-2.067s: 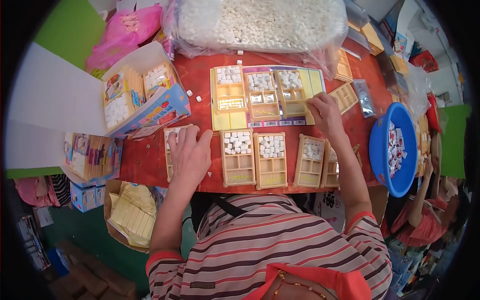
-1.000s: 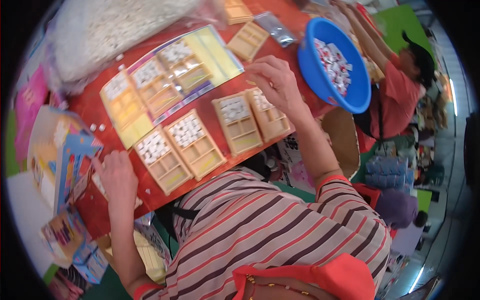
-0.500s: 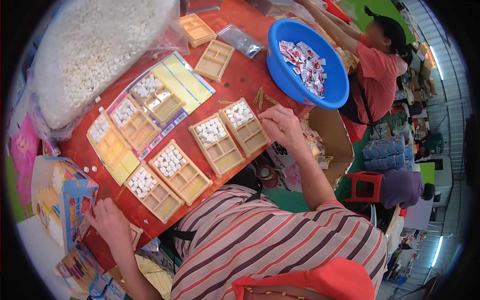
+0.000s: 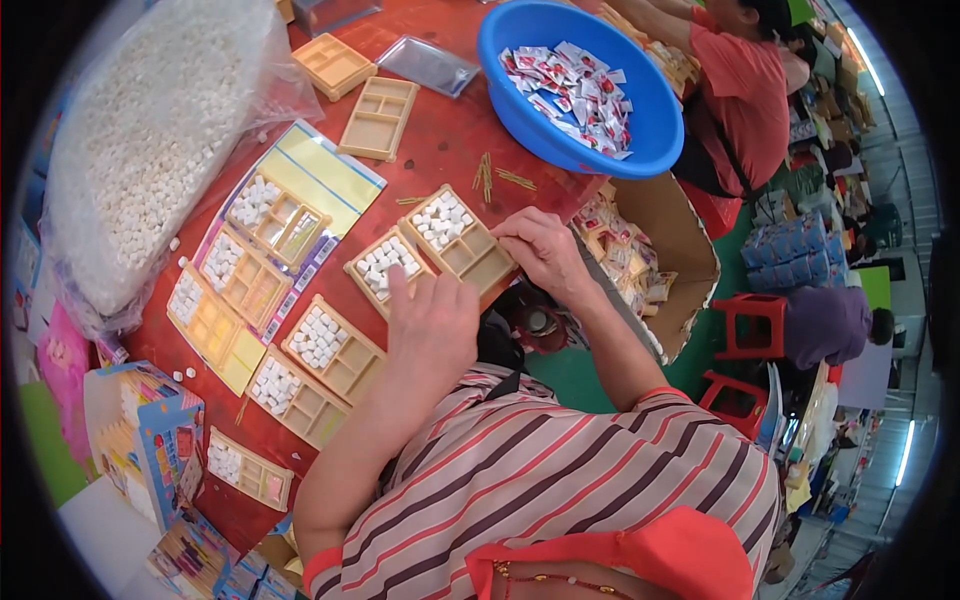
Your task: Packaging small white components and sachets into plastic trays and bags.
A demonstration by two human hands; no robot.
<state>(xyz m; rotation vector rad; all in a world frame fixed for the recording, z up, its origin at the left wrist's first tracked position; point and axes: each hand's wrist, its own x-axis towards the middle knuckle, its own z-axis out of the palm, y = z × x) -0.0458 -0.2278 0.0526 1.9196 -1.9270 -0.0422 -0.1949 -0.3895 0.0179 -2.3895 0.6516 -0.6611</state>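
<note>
Right fingers (image 4: 512,229) by your right tray (image 4: 476,256), left fingers (image 4: 401,291) over your left tray (image 4: 371,249); both holds unclear | both trays near the surface's (image 4: 440,135) edge | your careless nudge could spill cubes (image 4: 442,219).

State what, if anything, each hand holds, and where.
Right hand: at the right edge of a beige rectangular compartmented tray, grip unclear. Left hand: cannot tell.

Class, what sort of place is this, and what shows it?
Probably a packing workshop: partitioned trays part-filled with white pieces lie on a red table, near a big plastic bag of similar pieces and a blue basin of small packets.
</note>
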